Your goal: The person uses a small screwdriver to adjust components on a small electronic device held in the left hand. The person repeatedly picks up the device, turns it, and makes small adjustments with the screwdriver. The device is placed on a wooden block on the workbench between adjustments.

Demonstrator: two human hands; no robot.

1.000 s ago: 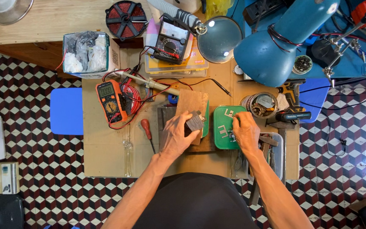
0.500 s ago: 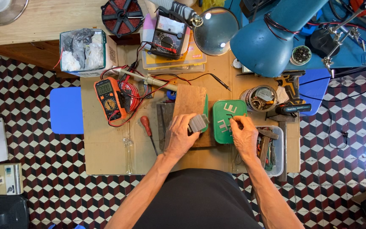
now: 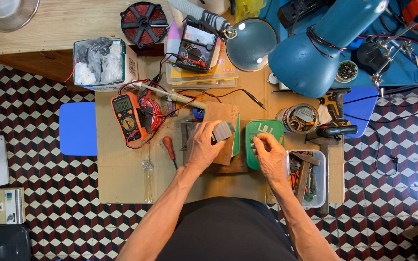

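near the centre of the frame a small grey block [image 3: 223, 131] is gripped in the closed left hand [image 3: 204, 147] over the wooden board [image 3: 222, 116], while the right hand [image 3: 269, 153], lifted since a second ago, is pinched over the green tray [image 3: 262, 129], its contents too small to tell.

Centre: the left hand [image 3: 203, 147] holds a small block [image 3: 223, 130] over a wooden board [image 3: 221, 113] on the tabletop [image 3: 122, 169].
Right of centre: the right hand [image 3: 269, 154] rests on a flat tray [image 3: 264, 130] just beside the board.
Right edge: a tub of tools [image 3: 310, 176], with a tin [image 3: 297, 118] behind it.
Left side: a multimeter [image 3: 127, 116]; a screwdriver [image 3: 169, 147] lies between it and the left hand.
Far left corner: a box of rags [image 3: 100, 63].
Far edge: a second meter [image 3: 197, 46], a wire spool [image 3: 143, 21] to its left, a lamp [image 3: 315, 48] to its right.
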